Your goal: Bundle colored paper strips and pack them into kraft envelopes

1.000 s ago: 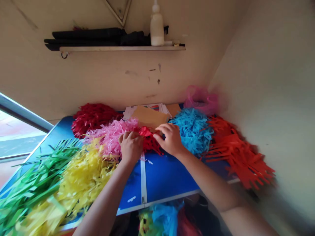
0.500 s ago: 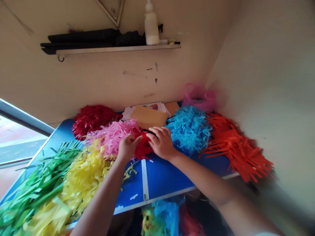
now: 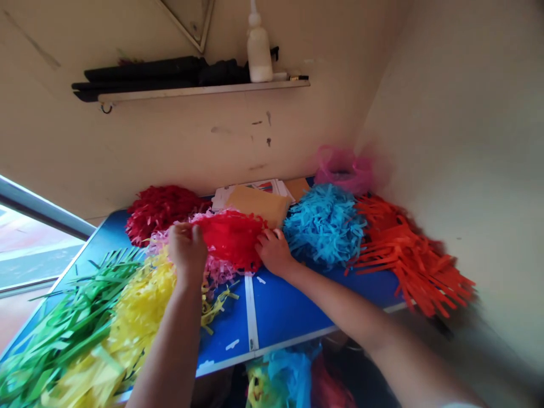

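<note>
A bright red bundle of thin, paper-like fringe (image 3: 232, 235) is stretched sideways between my two hands above the table. My left hand (image 3: 186, 249) is closed on its left end. On the right end, my right hand (image 3: 274, 249) has its fingers curled onto the red fringe; their tips are partly hidden in it. Behind and below the red bundle shows a pink shredded pile (image 3: 221, 269). Yellow fringe (image 3: 147, 300) lies under and beside my left forearm. To the right of my right hand sits a fluffy blue pom-pom (image 3: 325, 224).
Green strips (image 3: 76, 311) cover the table's left side, with a dark red pom-pom (image 3: 164, 212) behind. Orange strips (image 3: 419, 258) hang over the right edge. Papers and a tan envelope (image 3: 259, 204) lie at the back near a pink bag (image 3: 344, 170). A shelf (image 3: 204, 90) holds a white bottle (image 3: 259, 54).
My left hand has moved left, and the red fringe has spread from a small bunch into a wide band. My right hand has shifted slightly down and its fingers have curled more.
</note>
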{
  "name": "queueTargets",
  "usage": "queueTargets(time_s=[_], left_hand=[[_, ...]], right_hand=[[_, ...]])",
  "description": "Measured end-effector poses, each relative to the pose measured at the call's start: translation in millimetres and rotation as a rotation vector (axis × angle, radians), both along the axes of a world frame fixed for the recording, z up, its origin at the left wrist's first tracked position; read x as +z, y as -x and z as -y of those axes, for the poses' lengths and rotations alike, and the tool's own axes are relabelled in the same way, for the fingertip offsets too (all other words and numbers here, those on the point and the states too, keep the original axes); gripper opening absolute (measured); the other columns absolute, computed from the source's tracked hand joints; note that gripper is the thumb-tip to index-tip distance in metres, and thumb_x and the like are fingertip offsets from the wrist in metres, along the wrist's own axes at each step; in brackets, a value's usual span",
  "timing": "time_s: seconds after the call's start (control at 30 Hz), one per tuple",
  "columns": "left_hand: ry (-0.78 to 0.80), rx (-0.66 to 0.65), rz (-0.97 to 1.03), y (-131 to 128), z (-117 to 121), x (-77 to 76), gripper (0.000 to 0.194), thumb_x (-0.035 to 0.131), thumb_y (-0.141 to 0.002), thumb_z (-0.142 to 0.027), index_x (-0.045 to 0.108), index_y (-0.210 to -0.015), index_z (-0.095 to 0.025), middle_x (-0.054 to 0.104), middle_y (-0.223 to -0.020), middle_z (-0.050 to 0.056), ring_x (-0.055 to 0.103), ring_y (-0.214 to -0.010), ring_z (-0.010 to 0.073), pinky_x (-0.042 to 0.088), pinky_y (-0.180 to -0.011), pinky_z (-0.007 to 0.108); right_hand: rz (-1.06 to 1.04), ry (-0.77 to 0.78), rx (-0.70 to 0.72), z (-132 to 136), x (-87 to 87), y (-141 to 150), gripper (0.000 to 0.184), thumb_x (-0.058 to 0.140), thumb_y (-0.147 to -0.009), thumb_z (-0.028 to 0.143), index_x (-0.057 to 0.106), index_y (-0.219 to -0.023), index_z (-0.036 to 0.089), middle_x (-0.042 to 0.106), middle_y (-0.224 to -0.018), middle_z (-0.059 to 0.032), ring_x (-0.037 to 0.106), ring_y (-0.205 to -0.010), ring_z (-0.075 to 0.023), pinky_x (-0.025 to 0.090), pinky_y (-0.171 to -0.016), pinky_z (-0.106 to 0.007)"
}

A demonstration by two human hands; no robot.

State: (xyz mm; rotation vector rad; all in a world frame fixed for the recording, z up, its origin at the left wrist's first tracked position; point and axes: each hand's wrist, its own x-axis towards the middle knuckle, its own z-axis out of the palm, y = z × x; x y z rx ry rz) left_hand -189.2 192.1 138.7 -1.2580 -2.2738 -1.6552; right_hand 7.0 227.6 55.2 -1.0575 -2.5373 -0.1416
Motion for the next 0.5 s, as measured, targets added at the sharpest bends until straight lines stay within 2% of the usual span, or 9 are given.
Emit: queueTargets(time_s=[0.1,0.13,0.17,0.23,0.3,0.33,0.4,0.47,0.5], left_hand=[[-0.207,0.187,-0.164,1,19,39.3,0.018,0.056,-0.083,-0.021,0.055,-0.099,-0.014,0.064,-0.087,0.005,0.061,-0.079,0.0185,0.050,-0.076,0.036],[-0.300,0.163,-0.319,-1,29,48.7,0.021,0.058,-0.084,-0.020,0.057,-0.104,-0.014,0.067,-0.091,0.005,0.064,-0.081,0.0189,0.051,-0.077,0.036],[-0.353,0.071,-0.520,-4,40,54.8,0.023,0.061,-0.084,-0.019,0.059,-0.106,-0.015,0.071,-0.092,0.005,0.067,-0.081,0.0186,0.053,-0.081,0.036],[-0.356,-0.221,-0.925,-9,64,55.9,0.025,0.065,-0.083,-0.015,0.065,-0.108,-0.017,0.076,-0.093,0.003,0.071,-0.082,0.0178,0.052,-0.092,0.037],[-0.238,-0.465,-1.125,-13,87,42.7,0.029,0.065,-0.083,-0.012,0.066,-0.112,-0.017,0.078,-0.096,0.004,0.073,-0.085,0.0185,0.049,-0.100,0.036],[-0.192,-0.506,-1.123,-15,98,31.7,0.030,0.065,-0.084,-0.012,0.065,-0.114,-0.016,0.078,-0.099,0.007,0.074,-0.089,0.0199,0.050,-0.098,0.035],[-0.159,-0.481,-1.033,-22,115,4.8,0.027,0.065,-0.084,-0.013,0.066,-0.111,-0.014,0.077,-0.103,0.011,0.074,-0.092,0.0220,0.054,-0.090,0.033],[-0.151,-0.443,-0.935,-33,126,-23.1,0.018,0.065,-0.085,-0.014,0.067,-0.103,-0.014,0.077,-0.102,0.012,0.074,-0.092,0.0222,0.055,-0.084,0.030],[-0.137,-0.437,-0.901,-40,131,-35.5,0.013,0.063,-0.087,-0.015,0.067,-0.100,-0.014,0.077,-0.102,0.012,0.074,-0.092,0.0222,0.056,-0.081,0.030]], right_hand=[[-0.024,0.051,-0.092,-21,0.5,-1,0.026,0.048,-0.093,0.010,0.073,-0.092,0.016,0.071,-0.102,-0.0122,0.051,-0.111,-0.0287,0.033,-0.096,-0.048],[-0.037,0.064,-0.116,-26,4.1,-4,0.027,0.048,-0.092,0.009,0.074,-0.091,0.016,0.071,-0.101,-0.0122,0.051,-0.110,-0.0287,0.033,-0.097,-0.048],[-0.055,0.073,-0.141,-27,8.9,-9,0.027,0.048,-0.092,0.009,0.074,-0.092,0.017,0.071,-0.102,-0.0123,0.051,-0.111,-0.0288,0.032,-0.098,-0.049],[-0.099,0.067,-0.199,-16,19.4,-22,0.030,0.045,-0.093,0.009,0.072,-0.102,0.018,0.069,-0.115,-0.0122,0.047,-0.121,-0.0302,0.028,-0.103,-0.052],[-0.209,0.104,-0.227,16,25.2,-35,0.033,0.044,-0.095,0.013,0.068,-0.117,0.020,0.063,-0.130,-0.0111,0.041,-0.129,-0.0319,0.025,-0.105,-0.055],[-0.334,0.200,-0.195,39,25.0,-38,0.031,0.046,-0.096,0.017,0.066,-0.119,0.021,0.063,-0.130,-0.0104,0.042,-0.129,-0.0318,0.027,-0.105,-0.053],[-0.608,0.589,0.002,89,19.3,-36,0.024,0.054,-0.094,0.035,0.072,-0.104,0.023,0.071,-0.108,-0.0088,0.058,-0.107,-0.0283,0.041,-0.093,-0.045],[-0.808,1.140,0.300,134,11.1,-23,0.039,0.063,-0.084,0.056,0.071,-0.105,0.025,0.072,-0.100,-0.0051,0.063,-0.089,-0.0241,0.048,-0.078,-0.037],[-0.954,1.337,0.368,149,7.9,-14,0.047,0.068,-0.078,0.061,0.069,-0.108,0.025,0.071,-0.101,-0.0036,0.063,-0.090,-0.0237,0.048,-0.077,-0.035]])
